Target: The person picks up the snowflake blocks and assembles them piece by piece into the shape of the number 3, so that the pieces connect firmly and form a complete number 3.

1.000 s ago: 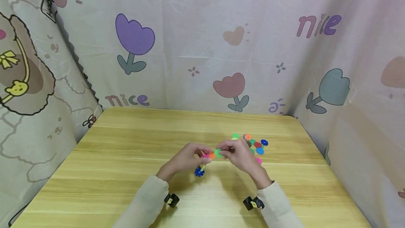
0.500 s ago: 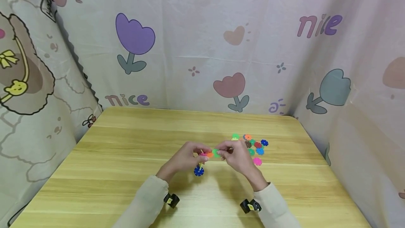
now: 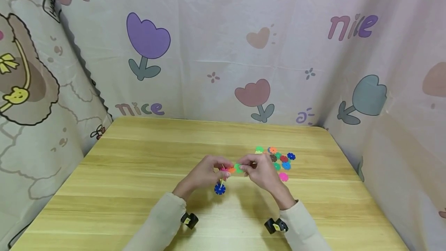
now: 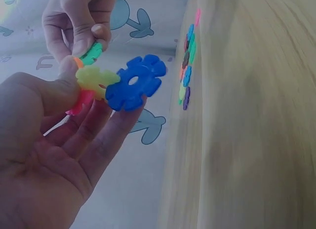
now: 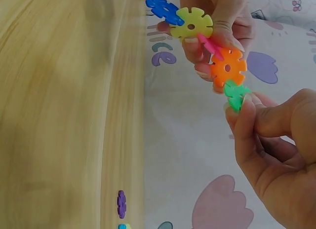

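My left hand (image 3: 207, 171) holds a short chain of notched plastic snowflake discs between thumb and fingers. In the right wrist view the chain runs from a blue disc (image 5: 160, 9) through a yellow disc (image 5: 201, 20) and a pink disc (image 5: 209, 44) to an orange disc (image 5: 236, 66). My right hand (image 3: 260, 169) pinches a green disc (image 5: 233, 93) by its lower edge, and its upper edge meets the orange disc's rim. The blue end hangs lowest in the head view. Fingers partly cover the pink disc.
Loose snowflake discs in several colours lie on the wooden table (image 3: 156, 142) beyond my right hand, among them a pink disc (image 3: 283, 176) and a dark blue disc (image 3: 291, 156). A printed curtain (image 3: 209, 42) stands behind the table.
My right hand has shifted slightly left with the green disc, uncovering more of the loose discs on the table. The left hand's chain has turned a little; both grips stay the same.
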`<action>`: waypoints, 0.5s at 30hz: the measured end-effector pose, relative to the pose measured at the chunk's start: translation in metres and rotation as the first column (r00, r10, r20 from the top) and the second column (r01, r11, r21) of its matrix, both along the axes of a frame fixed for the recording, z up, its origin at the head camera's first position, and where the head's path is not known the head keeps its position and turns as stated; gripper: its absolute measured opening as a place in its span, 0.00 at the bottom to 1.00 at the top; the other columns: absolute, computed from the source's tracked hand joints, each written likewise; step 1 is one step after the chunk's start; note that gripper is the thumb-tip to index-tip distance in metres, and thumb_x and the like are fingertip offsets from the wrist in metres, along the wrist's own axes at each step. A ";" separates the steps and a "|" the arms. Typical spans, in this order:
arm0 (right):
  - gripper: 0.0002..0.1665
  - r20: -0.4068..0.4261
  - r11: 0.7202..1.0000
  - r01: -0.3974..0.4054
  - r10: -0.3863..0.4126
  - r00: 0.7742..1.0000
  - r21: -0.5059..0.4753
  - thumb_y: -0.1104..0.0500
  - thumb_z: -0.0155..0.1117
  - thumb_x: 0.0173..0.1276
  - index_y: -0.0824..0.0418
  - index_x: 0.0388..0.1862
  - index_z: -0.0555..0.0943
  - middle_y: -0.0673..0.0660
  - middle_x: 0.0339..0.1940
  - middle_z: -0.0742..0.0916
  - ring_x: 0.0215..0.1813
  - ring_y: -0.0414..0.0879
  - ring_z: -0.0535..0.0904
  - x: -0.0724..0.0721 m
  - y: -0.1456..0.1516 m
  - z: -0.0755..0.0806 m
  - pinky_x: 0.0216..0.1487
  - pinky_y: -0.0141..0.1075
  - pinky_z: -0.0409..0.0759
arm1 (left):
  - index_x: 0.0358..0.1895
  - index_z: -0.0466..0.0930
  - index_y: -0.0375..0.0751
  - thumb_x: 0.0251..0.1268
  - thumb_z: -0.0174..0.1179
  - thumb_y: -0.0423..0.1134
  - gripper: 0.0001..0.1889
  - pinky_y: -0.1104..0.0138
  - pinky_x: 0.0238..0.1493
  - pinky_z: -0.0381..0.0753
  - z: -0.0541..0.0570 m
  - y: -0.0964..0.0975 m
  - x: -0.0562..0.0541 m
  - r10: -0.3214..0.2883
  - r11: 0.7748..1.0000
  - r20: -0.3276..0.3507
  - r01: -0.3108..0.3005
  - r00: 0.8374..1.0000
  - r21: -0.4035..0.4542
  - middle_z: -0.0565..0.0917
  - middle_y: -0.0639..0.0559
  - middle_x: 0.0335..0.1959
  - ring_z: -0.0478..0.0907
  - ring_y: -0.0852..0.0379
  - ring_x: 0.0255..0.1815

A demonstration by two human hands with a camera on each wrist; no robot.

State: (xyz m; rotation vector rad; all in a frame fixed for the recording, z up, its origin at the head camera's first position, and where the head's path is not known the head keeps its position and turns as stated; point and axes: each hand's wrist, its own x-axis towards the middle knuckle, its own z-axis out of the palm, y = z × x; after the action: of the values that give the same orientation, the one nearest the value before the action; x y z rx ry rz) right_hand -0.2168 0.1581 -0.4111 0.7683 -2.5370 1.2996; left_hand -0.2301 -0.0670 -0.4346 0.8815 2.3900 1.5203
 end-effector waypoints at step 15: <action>0.08 0.084 0.996 -0.067 0.062 0.995 0.065 0.74 0.68 0.66 0.66 0.38 0.90 0.61 0.34 0.92 0.25 0.38 0.84 -0.002 0.006 0.002 0.28 0.31 0.86 | 0.55 0.87 0.38 0.72 0.63 0.30 0.12 0.68 0.31 0.86 -0.003 0.004 0.000 -0.076 0.997 0.058 0.075 0.995 0.011 0.88 0.41 0.42 0.82 0.57 0.34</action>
State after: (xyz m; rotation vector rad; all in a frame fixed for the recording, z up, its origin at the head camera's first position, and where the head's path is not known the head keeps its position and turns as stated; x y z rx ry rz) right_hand -0.2188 0.1645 -0.4095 0.8336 -2.6540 1.2965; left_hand -0.2302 -0.0628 -0.4371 0.9063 2.2846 1.5082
